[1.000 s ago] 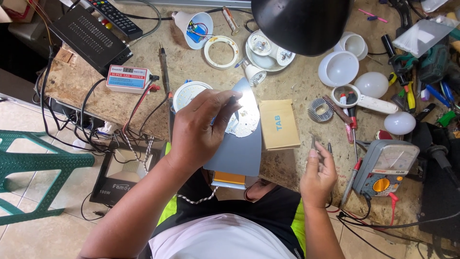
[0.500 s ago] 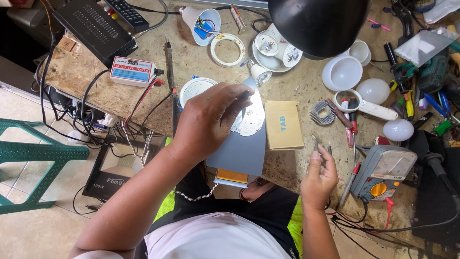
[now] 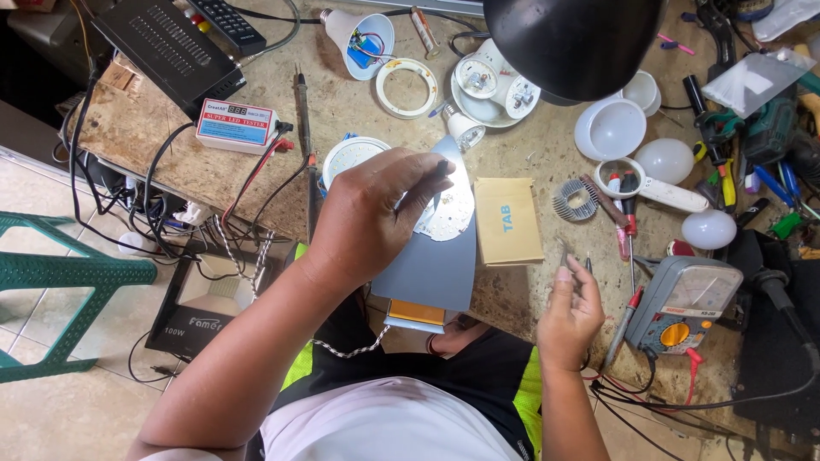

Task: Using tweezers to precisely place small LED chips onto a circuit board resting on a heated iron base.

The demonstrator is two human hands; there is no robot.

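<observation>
Cluttered workbench (image 3: 547, 162); left hand (image 3: 371, 218) still pinches a dark probe (image 3: 438, 175) over the LED disc (image 3: 448, 209) — right hand (image 3: 571, 312) still grips tweezers (image 3: 576, 260)

The left hand (image 3: 367, 218) covers much of the round white LED disc (image 3: 448, 209) and the slim dark tool (image 3: 437, 175) it grips. The black lamp shade (image 3: 572, 43) runs off the top edge (hiding things behind). What the right hand (image 3: 568, 316) pinches is too small to tell.
</observation>
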